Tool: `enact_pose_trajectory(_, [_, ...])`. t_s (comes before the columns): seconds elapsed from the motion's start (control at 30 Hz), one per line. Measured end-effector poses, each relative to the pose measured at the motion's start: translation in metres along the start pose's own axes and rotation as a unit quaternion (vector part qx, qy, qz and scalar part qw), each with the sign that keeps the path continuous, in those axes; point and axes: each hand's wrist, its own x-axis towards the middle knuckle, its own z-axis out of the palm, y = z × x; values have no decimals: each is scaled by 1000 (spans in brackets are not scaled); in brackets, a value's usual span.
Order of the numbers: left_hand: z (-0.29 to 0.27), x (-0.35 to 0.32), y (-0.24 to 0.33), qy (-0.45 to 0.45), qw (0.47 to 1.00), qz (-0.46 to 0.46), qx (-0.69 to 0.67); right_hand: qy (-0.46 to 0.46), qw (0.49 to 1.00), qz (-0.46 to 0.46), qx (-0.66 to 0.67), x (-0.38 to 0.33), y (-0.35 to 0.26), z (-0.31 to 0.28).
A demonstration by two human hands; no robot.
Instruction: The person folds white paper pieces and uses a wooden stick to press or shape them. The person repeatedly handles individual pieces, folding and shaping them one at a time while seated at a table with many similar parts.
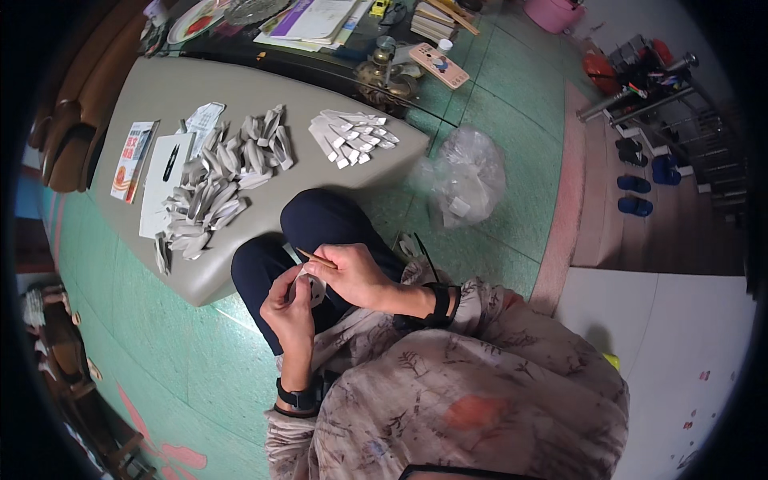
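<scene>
Down in the lap, both hands are busy over the dark trousers: the left hand is curled shut around a small pale folded paper piece, thumb and fingers pinching it from the side, and the right hand sits just above, touching that same piece, fingers closed on a thin wooden stick whose tip pokes out to the left. A dark band wraps each wrist, and the patterned sleeves run back toward the lower edge. The paper piece is held right between the two hands, above the knees, clear of the table. Just beyond the knees comes the low grey table, its rounded edge close to the legs. On it, nearest the person, sprawls a big loose pile of folded grey-white pieces; to its right, well apart, lies a neater fan of flat white strips. At the table's left sit a white sheet with a dark pen on it and a red and white leaflet. On the green floor to the right rests a crumpled clear plastic bag. Farther off, blue slippers line up by the rack.
</scene>
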Motion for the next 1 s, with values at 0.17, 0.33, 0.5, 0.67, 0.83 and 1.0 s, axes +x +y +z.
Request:
enact_pose_trajectory(0.17, [-12,-3,-8,-5,999,-33,-30,-19,998,-42,-36,1,-18,-12])
enact_pose_trajectory(0.33, [-17,-4,-15,15,999,-24,-28,-1,1000,-22,13,-5,-4,-17])
enact_pose_trajectory(0.5, [-20,1,10,-30,981,132,138,-16,995,-51,-80,-1,-16,-27])
enact_pose_trajectory(0.67, [-20,6,34,-76,973,185,111,-73,995,-49,-43,3,-20,-28])
enact_pose_trajectory(0.83, [-18,7,31,-81,977,186,66,-75,995,-57,-33,4,-24,-26])
enact_pose_trajectory(1.0, [-20,8,31,-89,963,232,101,-93,991,-74,-66,2,-21,-28])
